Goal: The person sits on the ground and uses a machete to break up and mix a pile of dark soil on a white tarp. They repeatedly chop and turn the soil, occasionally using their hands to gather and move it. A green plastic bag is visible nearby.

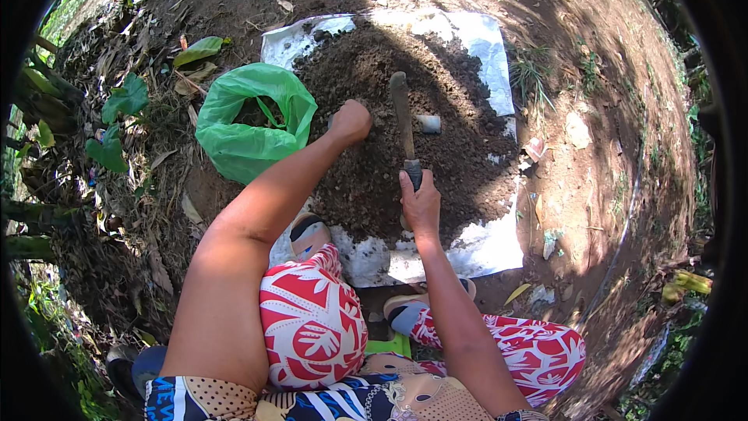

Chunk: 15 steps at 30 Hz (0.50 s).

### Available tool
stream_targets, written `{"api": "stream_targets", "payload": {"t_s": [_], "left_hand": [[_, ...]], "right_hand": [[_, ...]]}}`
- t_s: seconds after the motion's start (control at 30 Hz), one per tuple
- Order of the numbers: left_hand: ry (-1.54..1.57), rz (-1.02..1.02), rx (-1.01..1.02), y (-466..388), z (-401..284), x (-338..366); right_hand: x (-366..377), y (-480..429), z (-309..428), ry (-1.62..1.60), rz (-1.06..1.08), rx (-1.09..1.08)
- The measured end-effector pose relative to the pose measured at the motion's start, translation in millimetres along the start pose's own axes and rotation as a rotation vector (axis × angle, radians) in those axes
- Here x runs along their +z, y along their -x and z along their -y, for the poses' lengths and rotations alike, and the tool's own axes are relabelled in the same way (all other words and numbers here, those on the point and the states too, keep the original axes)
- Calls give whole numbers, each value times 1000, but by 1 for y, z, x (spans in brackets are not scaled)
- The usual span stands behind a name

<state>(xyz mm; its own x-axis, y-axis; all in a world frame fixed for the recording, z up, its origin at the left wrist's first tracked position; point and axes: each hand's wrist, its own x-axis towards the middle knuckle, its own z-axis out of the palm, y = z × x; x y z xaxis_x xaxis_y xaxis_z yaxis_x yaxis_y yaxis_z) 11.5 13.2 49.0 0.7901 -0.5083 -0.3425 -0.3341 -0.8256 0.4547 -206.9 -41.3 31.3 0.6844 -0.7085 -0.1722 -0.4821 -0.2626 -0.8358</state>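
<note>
My right hand (422, 202) grips the dark wrapped handle of a large knife with a long, soil-caked blade (402, 108). The blade points away from me over a heap of dark loose soil (362, 187). My left hand (352, 121) is curled into a fist above the soil's left side. A small grey object (331, 121) shows at the fist's left edge, mostly hidden by the fingers. Just left of that hand stands a green plastic bag (251, 155), its rim rolled open and dark contents inside. A short pale cylinder (430, 124) lies on the soil, right of the blade.
Beneath the soil spreads a white plastic sheet (494, 64). My sandalled feet (310, 234) are at its near edge, with a green low seat (388, 346) under me. Leafy plants (125, 99) and dry litter border the left; litter scraps (534, 149) lie right.
</note>
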Motion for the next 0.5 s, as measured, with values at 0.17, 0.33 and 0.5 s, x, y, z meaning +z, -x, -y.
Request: {"api": "stream_targets", "payload": {"t_s": [0.17,0.33,0.5], "left_hand": [[-6,-3,-7,0,0,-1],[-19,-21,-6,1,1,2],[-4,-15,-14,-4,4,5]], "right_hand": [[1,4,2,-126,-96,-205],[-1,15,-15,264,78,-20],[-6,10,-3,149,73,-26]]}}
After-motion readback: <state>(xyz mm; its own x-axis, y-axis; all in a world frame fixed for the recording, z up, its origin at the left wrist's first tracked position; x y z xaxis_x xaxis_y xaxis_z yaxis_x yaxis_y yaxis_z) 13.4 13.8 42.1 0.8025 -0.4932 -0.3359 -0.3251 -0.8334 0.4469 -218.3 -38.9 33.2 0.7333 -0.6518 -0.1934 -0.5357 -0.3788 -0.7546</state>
